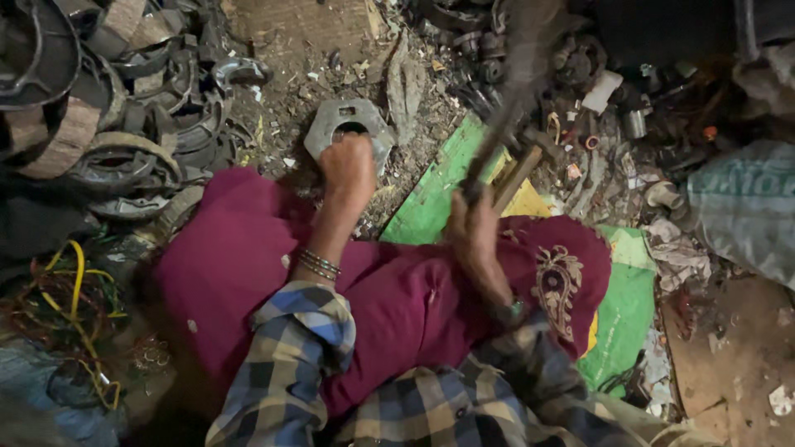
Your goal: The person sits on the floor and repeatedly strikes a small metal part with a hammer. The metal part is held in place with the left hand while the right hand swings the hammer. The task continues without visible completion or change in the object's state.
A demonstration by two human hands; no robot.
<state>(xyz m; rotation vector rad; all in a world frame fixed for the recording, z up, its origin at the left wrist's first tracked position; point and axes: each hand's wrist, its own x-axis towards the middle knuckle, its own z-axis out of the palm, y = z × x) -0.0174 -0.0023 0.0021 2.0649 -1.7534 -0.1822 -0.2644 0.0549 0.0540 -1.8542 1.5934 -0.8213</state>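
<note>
My left hand is closed on the near edge of a flat grey metal plate with a round hole, which rests on the littered ground past my knees. My right hand grips the wooden handle of a hammer. The hammer is raised and motion-blurred, its head smeared up and to the right above the plate. Maroon cloth covers my legs, and my sleeves are blue-and-cream plaid. Metal bangles circle my left wrist.
A heap of curved dark metal parts fills the upper left. Yellow and red wires tangle at the left. A green sheet lies under my legs. Small scrap pieces and a pale woven sack sit at the right.
</note>
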